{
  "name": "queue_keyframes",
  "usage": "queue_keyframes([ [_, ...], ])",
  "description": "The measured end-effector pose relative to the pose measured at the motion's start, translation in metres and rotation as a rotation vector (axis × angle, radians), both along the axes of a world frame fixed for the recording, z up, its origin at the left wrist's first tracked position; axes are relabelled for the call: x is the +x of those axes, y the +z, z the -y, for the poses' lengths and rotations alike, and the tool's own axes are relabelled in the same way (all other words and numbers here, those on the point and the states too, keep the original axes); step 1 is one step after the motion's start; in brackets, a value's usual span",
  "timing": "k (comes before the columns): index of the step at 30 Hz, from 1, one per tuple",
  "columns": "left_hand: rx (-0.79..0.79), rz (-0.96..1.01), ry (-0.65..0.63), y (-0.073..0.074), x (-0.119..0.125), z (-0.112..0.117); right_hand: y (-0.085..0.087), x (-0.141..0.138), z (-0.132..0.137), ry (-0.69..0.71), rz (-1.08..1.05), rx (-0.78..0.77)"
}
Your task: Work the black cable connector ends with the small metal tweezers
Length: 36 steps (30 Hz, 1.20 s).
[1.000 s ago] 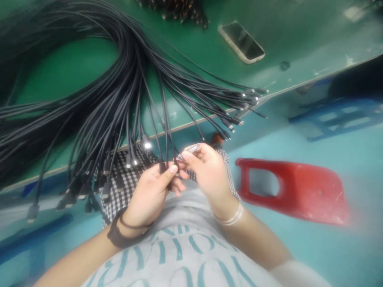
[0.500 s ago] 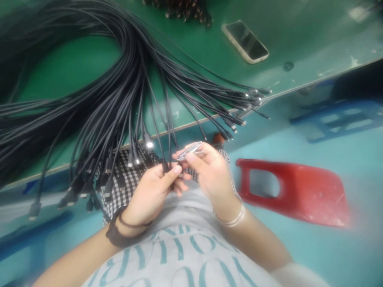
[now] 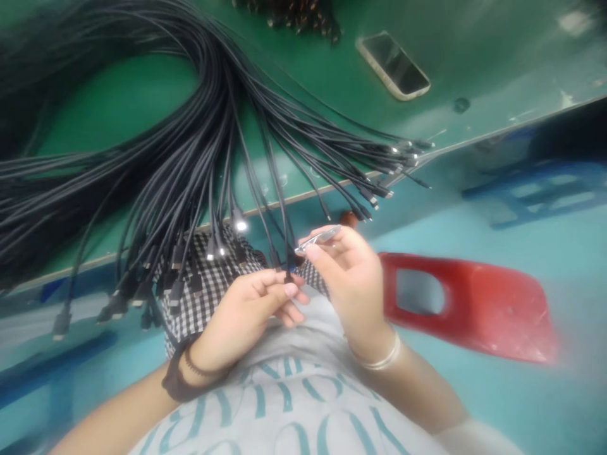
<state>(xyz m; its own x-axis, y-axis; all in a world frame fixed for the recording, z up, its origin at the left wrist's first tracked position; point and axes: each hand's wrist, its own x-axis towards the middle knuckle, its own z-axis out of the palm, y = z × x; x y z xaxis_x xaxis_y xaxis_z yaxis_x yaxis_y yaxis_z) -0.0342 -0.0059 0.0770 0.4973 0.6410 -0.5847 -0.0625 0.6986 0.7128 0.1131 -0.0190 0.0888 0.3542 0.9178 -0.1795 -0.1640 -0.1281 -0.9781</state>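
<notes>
A thick bundle of black cables (image 3: 190,145) lies on the green table (image 3: 332,76), with many plug ends hanging over its near edge above my lap. My left hand (image 3: 246,309) pinches the plug end of one black cable (image 3: 288,276) between thumb and fingers. My right hand (image 3: 353,281), a bangle on its wrist, is closed on a small shiny metal piece (image 3: 317,239), held just right of that plug.
A phone (image 3: 393,66) lies face up on the table at the back. A red plastic stool (image 3: 474,303) stands on the teal floor to my right, with a blue stool (image 3: 545,189) farther off. Checked cloth (image 3: 199,291) covers my lap.
Both hands have drifted slightly right and apart. The metal piece in my right hand has drawn away from the cable plug in my left fingers.
</notes>
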Motion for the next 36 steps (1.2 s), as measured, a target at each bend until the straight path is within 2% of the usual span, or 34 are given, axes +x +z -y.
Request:
queue_keyframes([
  [6,0.166,-0.053,0.097,0.006,0.002,0.001,0.005,-0.006,0.005,0.065,-0.227,-0.096],
  [18,0.247,-0.094,0.080,0.003,0.000,-0.001,0.004,-0.007,0.001,0.087,-0.191,-0.140],
  [26,0.226,-0.085,0.078,0.002,0.001,-0.002,-0.001,-0.005,-0.001,0.101,-0.169,-0.147],
  [36,0.112,-0.030,0.091,0.003,0.003,-0.004,-0.006,-0.005,-0.001,0.037,-0.221,-0.147],
])
